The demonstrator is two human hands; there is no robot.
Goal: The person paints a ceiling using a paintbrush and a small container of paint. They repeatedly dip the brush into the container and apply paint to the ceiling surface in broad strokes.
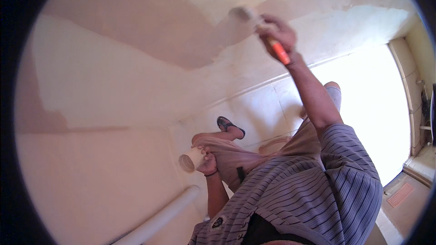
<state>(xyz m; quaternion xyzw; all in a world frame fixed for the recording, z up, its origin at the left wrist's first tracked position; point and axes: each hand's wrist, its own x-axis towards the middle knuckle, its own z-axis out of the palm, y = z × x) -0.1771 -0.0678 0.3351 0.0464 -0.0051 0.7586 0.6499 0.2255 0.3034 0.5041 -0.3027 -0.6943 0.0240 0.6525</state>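
My right hand (278,35) is raised against the wall and is closed around a paintbrush with an orange handle (280,52). Its blurred pale head (240,13) touches the wall at the edge of a darker pinkish painted patch (150,27). My left hand (208,164) is held low by my raised knee. It grips a small cream cup (190,159) whose mouth is turned toward the wall. I wear a striped shirt (313,190) and tan shorts.
The wall (100,109) fills the left and top, part cream, part darker. A white pipe (159,218) runs along its base. My sandalled foot (230,127) rests near the wall. Bright floor tiles (363,109) lie to the right, with a doorway edge (418,154) beyond.
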